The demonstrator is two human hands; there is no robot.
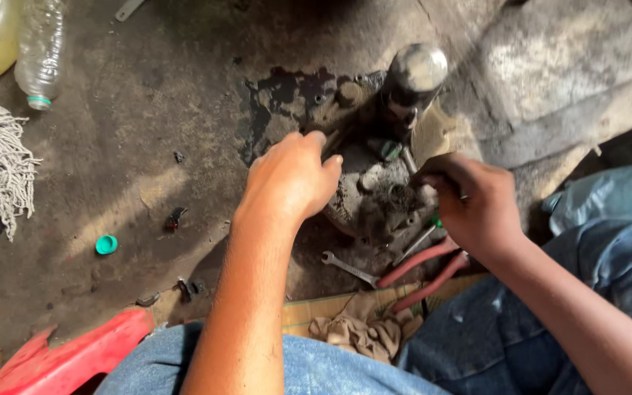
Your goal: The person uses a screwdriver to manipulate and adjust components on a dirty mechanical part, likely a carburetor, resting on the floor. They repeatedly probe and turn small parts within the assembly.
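Oil-stained concrete floor [148, 146] is lying under us as we are bracing the greasy engine part [378, 194], left hand [290, 179] curled on its edge, right hand [477, 205] pinching something small we cannot identify. Grease could be making fingers slip toward the pliers [422, 271].

two hands [290, 179], two bottles [42, 51], one wrench [349, 268], one green cap [106, 244].

clear plastic bottle [40, 51] — top left, green-ringed
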